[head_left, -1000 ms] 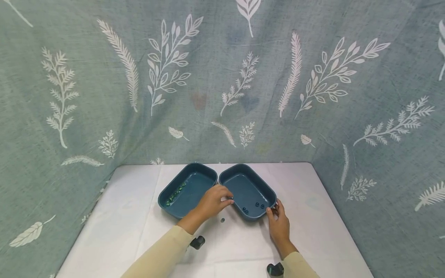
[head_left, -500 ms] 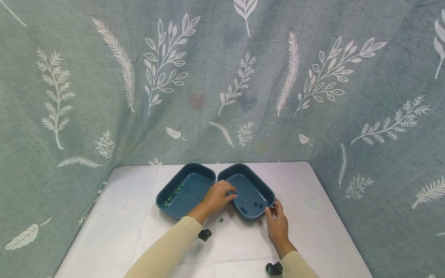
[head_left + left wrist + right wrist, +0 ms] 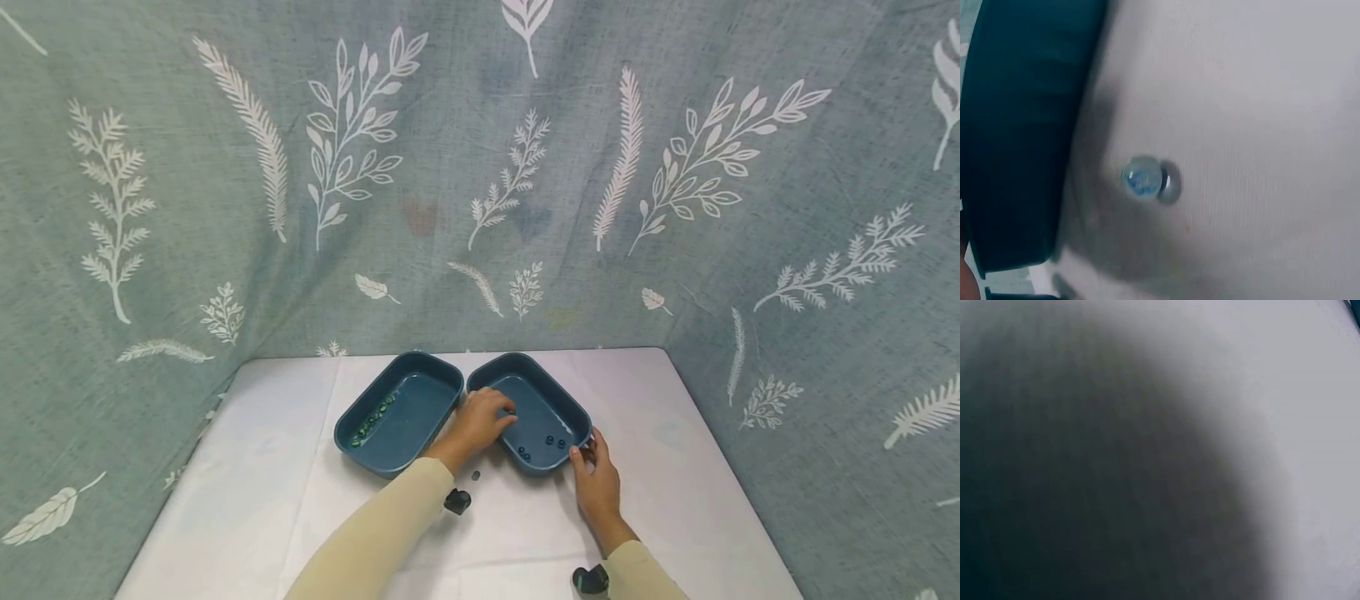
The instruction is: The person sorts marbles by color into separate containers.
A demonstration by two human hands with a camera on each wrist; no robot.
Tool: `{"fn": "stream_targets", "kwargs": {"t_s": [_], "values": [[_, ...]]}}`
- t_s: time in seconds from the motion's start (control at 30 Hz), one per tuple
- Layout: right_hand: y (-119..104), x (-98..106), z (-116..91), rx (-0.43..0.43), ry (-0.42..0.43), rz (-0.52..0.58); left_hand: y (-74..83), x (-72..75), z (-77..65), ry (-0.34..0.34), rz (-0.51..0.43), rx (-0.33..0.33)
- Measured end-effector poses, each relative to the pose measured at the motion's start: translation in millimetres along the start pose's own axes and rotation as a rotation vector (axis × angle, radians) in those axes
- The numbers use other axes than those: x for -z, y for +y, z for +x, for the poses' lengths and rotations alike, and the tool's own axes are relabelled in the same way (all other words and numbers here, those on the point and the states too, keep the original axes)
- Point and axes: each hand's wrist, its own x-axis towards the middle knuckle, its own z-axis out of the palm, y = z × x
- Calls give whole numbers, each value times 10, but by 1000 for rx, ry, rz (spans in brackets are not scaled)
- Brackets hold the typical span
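My left hand (image 3: 480,419) reaches over the near left side of the right-hand blue tray (image 3: 536,404), thumb and fingers pinching a small dark marble at their tips. My right hand (image 3: 597,483) grips this tray's near right corner, thumb at the rim and fingers along the outside. Several dark blue marbles (image 3: 550,440) lie in the tray's near end. One loose marble (image 3: 476,476) rests on the cloth below the left wrist; in the left wrist view this marble (image 3: 1142,177) is clear with a blue swirl, near a tray wall (image 3: 1029,125).
A second blue tray (image 3: 420,408) stands at the left, almost touching the first, with a row of green marbles (image 3: 372,419) along its left side. White cloth (image 3: 262,467) covers the table, and a leaf-patterned curtain (image 3: 450,167) hangs behind. Dark blur fills much of the right wrist view.
My left hand has moved right and slightly farther in over the right-hand tray, its forearm following. My right hand keeps its grip on the tray corner. The view has shifted slightly.
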Motion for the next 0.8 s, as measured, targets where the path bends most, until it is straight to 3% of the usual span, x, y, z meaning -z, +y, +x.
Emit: {"fn": "stream_targets", "kwargs": {"t_s": [0.37, 0.8], "values": [[-33, -4, -9, -16, -4, -6, 32, -107, 31, -23, 64, 88], [-36, 12, -8, 10, 12, 5, 29, -127, 71, -53, 53, 98]]}}
